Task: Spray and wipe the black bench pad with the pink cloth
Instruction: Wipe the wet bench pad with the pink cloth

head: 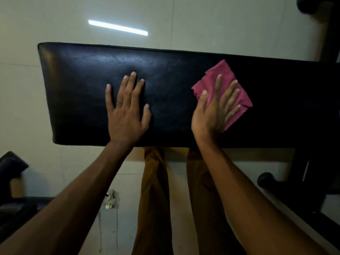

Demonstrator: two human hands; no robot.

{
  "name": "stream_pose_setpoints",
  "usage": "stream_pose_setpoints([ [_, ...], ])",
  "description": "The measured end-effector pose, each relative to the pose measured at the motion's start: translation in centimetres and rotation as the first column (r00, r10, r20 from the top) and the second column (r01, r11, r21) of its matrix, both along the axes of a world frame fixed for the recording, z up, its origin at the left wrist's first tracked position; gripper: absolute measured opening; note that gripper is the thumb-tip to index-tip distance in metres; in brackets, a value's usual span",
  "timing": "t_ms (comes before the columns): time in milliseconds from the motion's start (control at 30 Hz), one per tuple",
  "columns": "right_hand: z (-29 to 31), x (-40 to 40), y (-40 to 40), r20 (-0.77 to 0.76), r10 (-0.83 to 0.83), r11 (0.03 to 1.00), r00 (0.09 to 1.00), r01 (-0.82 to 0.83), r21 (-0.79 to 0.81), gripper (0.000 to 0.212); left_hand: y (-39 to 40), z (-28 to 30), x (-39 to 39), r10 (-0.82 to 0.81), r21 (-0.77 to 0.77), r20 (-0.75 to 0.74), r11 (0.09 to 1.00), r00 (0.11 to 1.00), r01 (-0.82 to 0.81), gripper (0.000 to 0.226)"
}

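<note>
Bench pad, black, runs left to right across my view, glossy on its left half and dark toward the right. Pink cloth lies folded on the right-centre part of the pad top. My right hand sits flat on the cloth, fingers straight and spread, pressing it down onto the pad; not curled around it. The cloth sticks out past my fingertips on the far side and to the right. My left hand is flat on the bare pad near its middle, fingers straight and spread, thumb out, holding nothing, well apart from the cloth. Both forearms come in from the bottom edge. My brown trousers show below the pad's near edge. Pale tiled floor under everything, with a bright light strip reflection beyond the pad. A small whitish object on the floor by my left leg; cannot tell what it is.
</note>
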State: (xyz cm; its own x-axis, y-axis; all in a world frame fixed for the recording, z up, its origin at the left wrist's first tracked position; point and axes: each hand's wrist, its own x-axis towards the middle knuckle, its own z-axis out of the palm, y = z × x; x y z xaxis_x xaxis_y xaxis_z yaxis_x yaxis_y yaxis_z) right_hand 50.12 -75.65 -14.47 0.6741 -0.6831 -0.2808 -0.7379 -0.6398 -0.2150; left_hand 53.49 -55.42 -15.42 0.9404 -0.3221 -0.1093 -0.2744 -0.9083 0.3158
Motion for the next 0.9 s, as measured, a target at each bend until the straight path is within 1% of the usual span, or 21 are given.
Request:
stream_pose_setpoints([
  [33,0.2,1.2,1.7,-0.023,0.04,0.999,0.999,-0.04,-0.014,0.061,0.0,0.0,0.0,-0.001,0.005,0.004,1.0,1.0,0.001,0.063],
  [67,0.3,1.7,3.0,-0.042,0.222,0.974,0.974,-0.223,-0.032,0.062,0.0,-0.1,0.0,-0.003,0.008,0.009,1.0,1.0,0.003,0.063],
  [133,0.0,2.3,2.9,-0.045,0.662,0.748,0.748,-0.663,-0.022,0.063,0.0,-0.2,-0.1,-0.004,0.015,0.019,1.0,1.0,0.004,0.063],
  [167,-0.2,2.8,1.8,-0.028,0.741,0.671,0.671,-0.741,-0.009,0.063,0.0,-0.2,-0.1,-0.003,0.02,0.023,1.0,1.0,0.002,0.063],
  [200,-0.5,3.3,1.1,-0.012,0.726,0.687,0.687,-0.726,-0.009,0.062,0.0,-0.2,-0.1,0.0,0.021,0.024,1.0,1.0,-0.001,0.063],
  [267,-0.7,4.1,1.7,-0.019,0.534,0.845,0.845,-0.534,-0.018,0.06,-0.1,-0.2,0.0,0.001,0.023,0.029,1.0,1.0,-0.002,0.063],
  [300,-0.6,4.6,3.0,-0.032,0.454,0.89,0.89,-0.455,-0.028,0.06,0.0,-0.2,0.0,0.0,0.032,0.036,0.999,0.999,-0.001,0.063],
  [333,-0.5,5.1,4.4,-0.053,0.45,0.891,0.892,-0.452,-0.039,0.062,0.0,-0.3,0.0,-0.004,0.037,0.039,0.999,0.999,0.002,0.063],
  [367,-0.3,5.5,5.1,-0.075,0.515,0.855,0.854,-0.518,-0.035,0.063,0.0,-0.3,0.0,-0.007,0.034,0.036,0.999,0.999,0.006,0.063],
  [433,0.1,6.2,3.5,-0.091,0.688,0.724,0.72,-0.69,0.011,0.063,0.0,-0.1,-0.1,-0.007,0.017,0.035,1.0,0.999,0.006,0.064],
  [467,0.2,6.6,1.9,-0.079,0.71,0.703,0.7,-0.711,0.023,0.062,0.0,-0.1,-0.1,-0.007,0.013,0.037,1.0,0.999,0.006,0.064],
  [500,0.0,6.9,0.2,-0.07,0.669,0.742,0.74,-0.67,0.015,0.061,0.0,0.0,-0.1,-0.005,0.01,0.033,1.0,0.999,0.005,0.064],
  [567,-0.5,7.3,-1.0,-0.07,0.442,0.896,0.894,-0.443,-0.001,0.063,0.1,0.1,0.0,0.001,0.013,0.02,1.0,1.0,-0.002,0.064],
  [600,-0.6,7.5,-0.4,-0.073,0.358,0.933,0.931,-0.36,-0.008,0.067,0.0,0.0,0.0,0.003,0.016,0.022,1.0,1.0,-0.003,0.064],
  [633,-0.6,7.4,0.4,-0.081,0.369,0.928,0.926,-0.372,-0.021,0.068,0.0,0.0,0.0,0.0,0.016,0.023,1.0,1.0,-0.001,0.064],
  [667,-0.5,7.2,0.9,-0.081,0.457,0.888,0.886,-0.46,-0.025,0.066,0.0,0.0,0.0,-0.003,0.01,0.023,1.0,1.0,0.003,0.064],
  [733,0.1,6.9,-0.5,-0.064,0.662,0.748,0.747,-0.664,-0.008,0.059,0.0,0.0,-0.2,-0.007,-0.011,0.015,1.0,1.0,0.007,0.065],
  [767,0.4,7.1,-1.9,-0.056,0.688,0.724,0.724,-0.689,-0.009,0.058,0.0,0.0,-0.2,-0.009,-0.014,0.01,1.0,1.0,0.009,0.065],
  [800,0.5,7.3,-3.1,-0.052,0.642,0.765,0.765,-0.644,-0.025,0.057,0.0,0.0,-0.1,-0.011,-0.014,0.004,1.0,1.0,0.011,0.065],
  [867,0.3,7.5,-3.4,-0.05,0.419,0.905,0.907,-0.421,-0.053,0.059,0.1,0.0,0.1,-0.007,-0.011,0.002,1.0,1.0,0.007,0.064],
  [900,0.1,7.5,-2.5,-0.054,0.352,0.933,0.934,-0.355,-0.062,0.06,0.1,0.1,0.1,-0.007,-0.01,0.005,1.0,1.0,0.007,0.064],
])
